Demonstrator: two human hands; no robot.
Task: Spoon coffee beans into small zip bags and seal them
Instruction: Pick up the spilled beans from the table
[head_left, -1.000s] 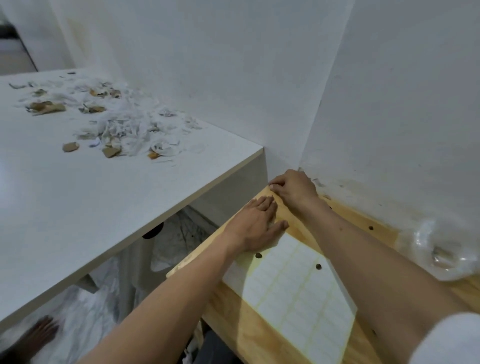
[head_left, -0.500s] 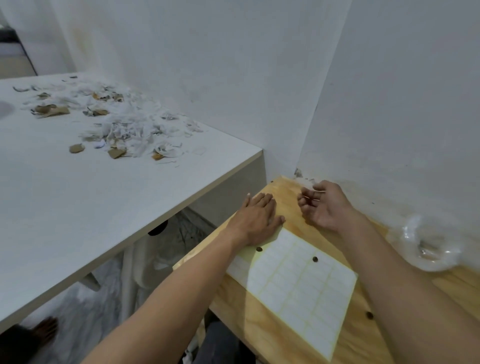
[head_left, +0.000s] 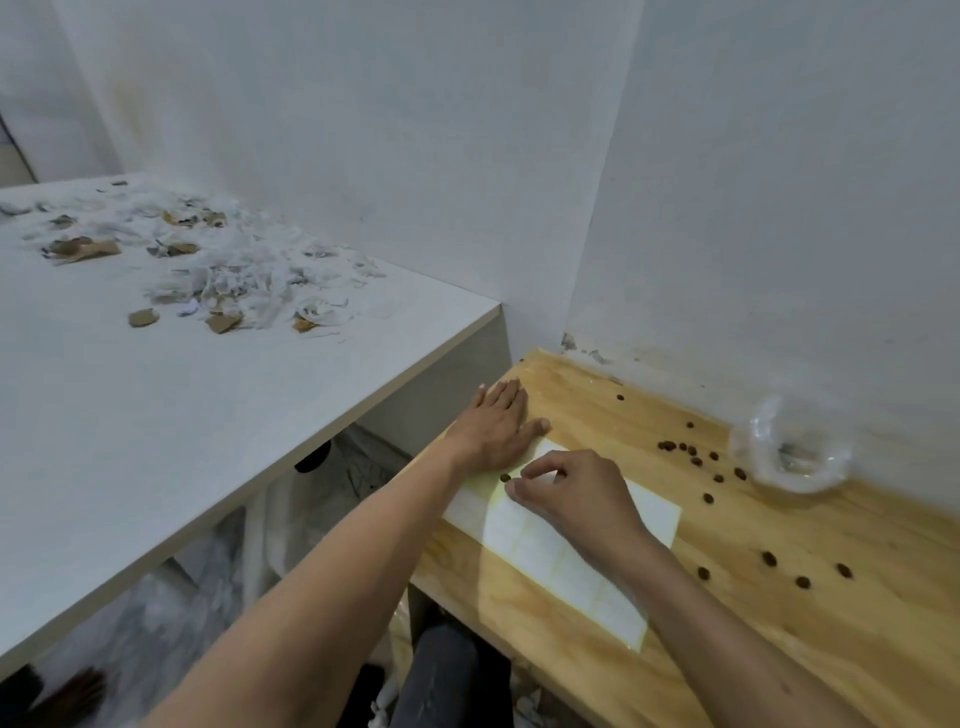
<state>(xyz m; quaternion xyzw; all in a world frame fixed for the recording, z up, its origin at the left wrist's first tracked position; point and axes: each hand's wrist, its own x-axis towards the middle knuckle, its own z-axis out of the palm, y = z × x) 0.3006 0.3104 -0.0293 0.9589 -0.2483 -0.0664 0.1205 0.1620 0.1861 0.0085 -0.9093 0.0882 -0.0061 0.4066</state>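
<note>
Torn paper scraps (head_left: 228, 270) litter the white table (head_left: 156, 415). The left hand (head_left: 493, 431) lies flat, fingers straight, on the label sheet (head_left: 545, 551). The right hand (head_left: 566, 493) curls, fingertips pinched at the sheet beside one bean (head_left: 504, 477) — whether it grips the bean, I cannot tell. Coffee beans (head_left: 696, 457) scatter on the wooden table (head_left: 779, 649) near a clear plastic bag (head_left: 789, 452).

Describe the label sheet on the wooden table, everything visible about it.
The label sheet is a pale yellowish-white paper rectangle divided into a grid of small blank labels. It lies flat, set at an angle, near the left edge of the wooden table. The left hand rests flat with straight fingers on its far corner, while the right hand is over its middle, fingertips curled at a label. One coffee bean lies on it.
</note>
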